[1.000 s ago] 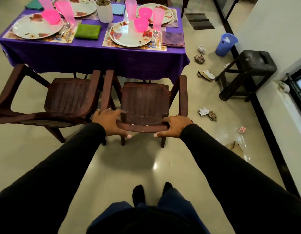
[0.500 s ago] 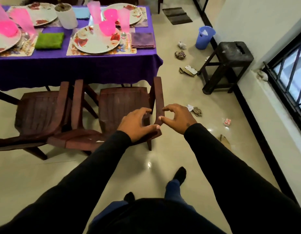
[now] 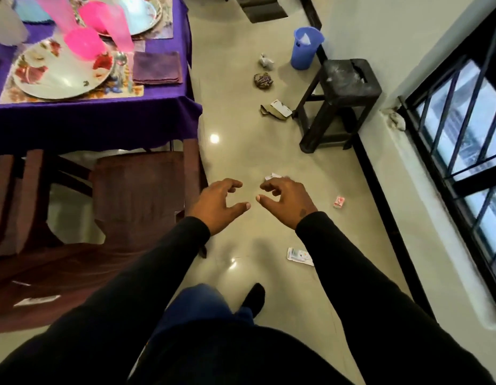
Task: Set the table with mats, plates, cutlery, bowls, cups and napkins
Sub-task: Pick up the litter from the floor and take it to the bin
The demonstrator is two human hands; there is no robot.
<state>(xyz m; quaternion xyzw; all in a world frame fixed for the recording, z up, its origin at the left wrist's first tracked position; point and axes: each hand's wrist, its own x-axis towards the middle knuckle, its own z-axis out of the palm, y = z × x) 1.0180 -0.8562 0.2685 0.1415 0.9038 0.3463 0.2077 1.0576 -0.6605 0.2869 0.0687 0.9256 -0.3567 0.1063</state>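
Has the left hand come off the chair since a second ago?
Yes. The left hand has left the chair back and now hangs to its right, over bare floor.

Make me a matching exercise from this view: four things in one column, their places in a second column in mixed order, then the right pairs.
Things
1. purple napkin
2. blue cup
3. dark stool
4. pink bowl

Places
A. on the floor by the wall, beyond the stool
B. on the flowered plate
C. on the floor against the wall, near the window
D. on the table, right of the plate

Pairs: 1-D, 2-A, 3-C, 4-B
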